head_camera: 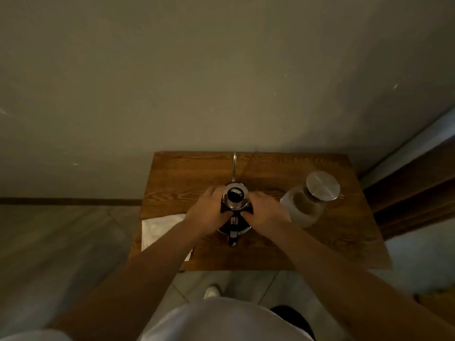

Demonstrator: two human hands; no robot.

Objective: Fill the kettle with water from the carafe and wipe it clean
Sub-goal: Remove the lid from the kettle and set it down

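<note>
A metal gooseneck kettle (234, 196) with a black lid knob stands in the middle of a small wooden table (307, 247), its thin spout pointing away towards the wall. My left hand (209, 212) grips the kettle's left side and my right hand (264, 211) grips its right side. The black handle sticks out towards me between my wrists. A glass carafe (309, 201) with a round metal lid stands upright to the right of the kettle, water inside. A white cloth (157, 230) lies on the table's left front corner, partly under my left forearm.
The table stands against a grey wall (197, 82). A dark wooden frame (418, 193) rises at the right. The floor is tiled, and one white shoe (211, 291) shows below the table's front edge.
</note>
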